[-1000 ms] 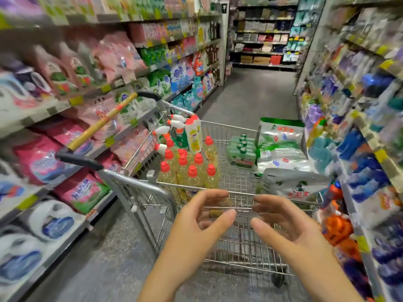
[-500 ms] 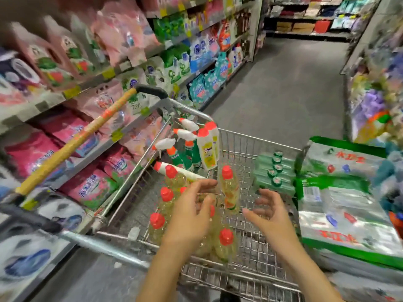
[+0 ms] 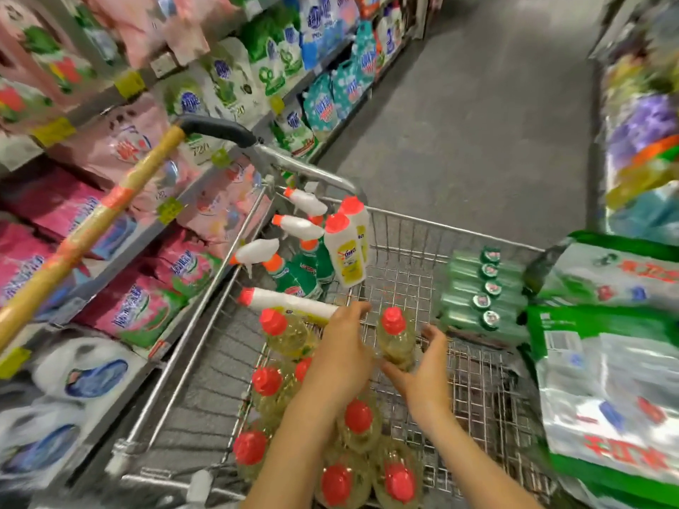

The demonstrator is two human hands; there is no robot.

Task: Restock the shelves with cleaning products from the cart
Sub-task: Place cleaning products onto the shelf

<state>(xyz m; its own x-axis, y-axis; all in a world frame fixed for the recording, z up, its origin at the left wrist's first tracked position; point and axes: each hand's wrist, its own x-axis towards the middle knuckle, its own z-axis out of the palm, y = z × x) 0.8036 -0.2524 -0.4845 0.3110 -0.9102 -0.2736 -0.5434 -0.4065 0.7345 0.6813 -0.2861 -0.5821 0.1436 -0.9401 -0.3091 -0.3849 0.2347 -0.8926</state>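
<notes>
Cart [image 3: 452, 225]: a wire trolley standing in the aisle, close against the shelves [image 3: 92, 101] on my left. Its yellow push handle [image 3: 84, 233] slants across the pink detergent bags.
Yellow bottle [image 3: 395, 339]: red cap, upright in the middle of the cart basket, between the two hands.
Left hand [image 3: 341, 358]: back toward the camera, laid against the bottle's left side. The fingers look fairly straight and reach past the bottle toward the lying white bottle [image 3: 290, 301]. I see no curl around anything.
Right hand [image 3: 422, 372]: fingers curved round the bottle's right side, thumb low on its front. I log this as a grip on the bottle.
Bottle cluster [image 3: 360, 424]: more red-capped yellow bottles upright at the near left of the basket, partly under the forearms.
Spray bottles [image 3: 294, 277]: green with white triggers, in the far-left corner of the basket.
White bottles [image 3: 345, 251]: two, with red caps and yellow labels, leaning just beside the sprays.
Green pack [image 3: 477, 288]: wrapped bottles lying along the basket's right side.
Bags [image 3: 606, 380]: large green-and-silver sacks at the right of the cart. Motion blur stops me reading the print.
</notes>
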